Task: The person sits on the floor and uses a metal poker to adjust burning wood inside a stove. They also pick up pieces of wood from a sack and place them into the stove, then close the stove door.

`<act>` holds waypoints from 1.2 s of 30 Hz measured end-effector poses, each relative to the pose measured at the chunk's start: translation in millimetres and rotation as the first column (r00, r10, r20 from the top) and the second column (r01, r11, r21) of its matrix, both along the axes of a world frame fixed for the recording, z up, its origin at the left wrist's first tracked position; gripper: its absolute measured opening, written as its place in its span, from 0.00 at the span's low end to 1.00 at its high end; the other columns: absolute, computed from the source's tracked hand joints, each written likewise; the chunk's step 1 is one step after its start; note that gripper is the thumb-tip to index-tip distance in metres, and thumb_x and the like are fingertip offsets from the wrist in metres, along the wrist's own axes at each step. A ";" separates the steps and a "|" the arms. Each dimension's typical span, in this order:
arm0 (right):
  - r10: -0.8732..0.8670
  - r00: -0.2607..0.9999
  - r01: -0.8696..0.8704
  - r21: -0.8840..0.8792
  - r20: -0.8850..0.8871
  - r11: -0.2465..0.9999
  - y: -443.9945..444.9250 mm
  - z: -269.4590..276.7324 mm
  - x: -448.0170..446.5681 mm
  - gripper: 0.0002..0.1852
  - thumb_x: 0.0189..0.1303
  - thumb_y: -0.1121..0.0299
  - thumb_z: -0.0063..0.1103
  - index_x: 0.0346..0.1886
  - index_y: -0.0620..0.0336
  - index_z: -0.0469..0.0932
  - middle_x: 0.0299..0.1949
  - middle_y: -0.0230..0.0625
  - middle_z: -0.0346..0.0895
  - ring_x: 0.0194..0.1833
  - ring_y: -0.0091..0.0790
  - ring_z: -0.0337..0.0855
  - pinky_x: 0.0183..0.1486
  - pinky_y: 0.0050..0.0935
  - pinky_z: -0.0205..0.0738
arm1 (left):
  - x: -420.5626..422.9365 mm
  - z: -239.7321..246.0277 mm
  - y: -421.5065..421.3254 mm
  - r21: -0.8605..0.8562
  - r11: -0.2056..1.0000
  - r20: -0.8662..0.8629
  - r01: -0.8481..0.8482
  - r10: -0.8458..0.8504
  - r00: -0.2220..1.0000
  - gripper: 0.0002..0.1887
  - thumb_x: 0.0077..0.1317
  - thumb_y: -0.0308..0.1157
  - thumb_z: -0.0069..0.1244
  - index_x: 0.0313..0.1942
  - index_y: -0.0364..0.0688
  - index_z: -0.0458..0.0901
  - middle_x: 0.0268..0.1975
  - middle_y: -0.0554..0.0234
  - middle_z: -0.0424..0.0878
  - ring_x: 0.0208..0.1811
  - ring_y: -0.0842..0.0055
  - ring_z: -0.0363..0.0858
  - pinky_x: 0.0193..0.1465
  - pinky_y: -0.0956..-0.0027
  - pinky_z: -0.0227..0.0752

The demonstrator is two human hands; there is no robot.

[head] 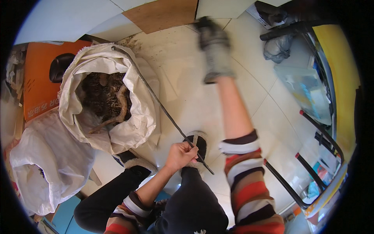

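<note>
My left hand (181,155) is closed around the lower part of a long, thin dark rod (163,108), which slants up to the left to the rim of an open white woven sack (141,128). Inside the sack lie dark, rough, scaly-looking pieces (100,90) and a crooked light-brown branch or root (122,106). My right hand (215,49) is stretched out above the floor, blurred, in a grey and black work glove. Its fingers point away from me; whether they grip anything is hidden by the blur.
A second white sack (52,158) and an orange cardboard box (39,79) stand at the left. At the right are an upturned stool's dark metal legs (287,182), a tied plastic bag (277,49) and a yellow panel (336,73). Dark debris (133,44) lies by the cabinet base.
</note>
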State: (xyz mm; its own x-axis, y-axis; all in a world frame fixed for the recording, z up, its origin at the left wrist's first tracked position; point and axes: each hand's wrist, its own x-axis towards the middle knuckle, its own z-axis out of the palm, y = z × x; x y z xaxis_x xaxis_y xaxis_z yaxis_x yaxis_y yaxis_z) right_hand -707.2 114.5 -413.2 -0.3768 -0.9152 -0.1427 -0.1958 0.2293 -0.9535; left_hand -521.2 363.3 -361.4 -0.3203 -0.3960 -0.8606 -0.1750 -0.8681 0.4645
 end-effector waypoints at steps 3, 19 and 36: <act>-0.106 0.813 0.245 0.171 -0.573 0.954 -13.6 -11.4 -68.8 0.20 0.68 0.57 0.43 0.56 0.57 0.72 0.56 0.46 0.75 0.51 0.48 0.79 0.51 0.45 0.73 | 3.4 0.0 -0.5 0.010 1.000 0.013 -0.010 0.010 1.000 0.11 0.65 0.29 0.53 0.27 0.31 0.79 0.23 0.61 0.82 0.21 0.83 0.80 0.25 0.79 0.74; 0.120 0.852 -0.119 0.036 -0.510 0.992 134.1 -9.9 -38.1 0.25 0.68 0.55 0.49 0.65 0.54 0.67 0.59 0.46 0.69 0.58 0.44 0.73 0.61 0.37 0.67 | 5.1 1.0 -1.9 -0.046 0.999 -0.028 -0.022 0.021 0.999 0.10 0.65 0.27 0.52 0.27 0.30 0.78 0.22 0.59 0.82 0.20 0.83 0.79 0.23 0.78 0.73; -0.022 0.955 -0.123 0.458 0.297 0.880 147.5 -26.7 71.8 0.22 0.66 0.56 0.46 0.57 0.59 0.66 0.47 0.52 0.77 0.46 0.53 0.80 0.46 0.48 0.74 | 24.9 4.8 8.5 -0.127 0.991 0.030 0.030 -0.026 0.999 0.08 0.63 0.27 0.53 0.31 0.30 0.80 0.23 0.55 0.82 0.17 0.77 0.78 0.22 0.76 0.74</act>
State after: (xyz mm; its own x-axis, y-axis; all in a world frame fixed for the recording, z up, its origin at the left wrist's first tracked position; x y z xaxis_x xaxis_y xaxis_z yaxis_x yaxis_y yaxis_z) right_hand -635.4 262.0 -439.9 -0.2086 -0.7299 -0.6510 0.0440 0.6579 -0.7518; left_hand -496.3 371.8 -356.7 -0.3088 -0.4943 -0.8126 -0.2131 -0.7967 0.5656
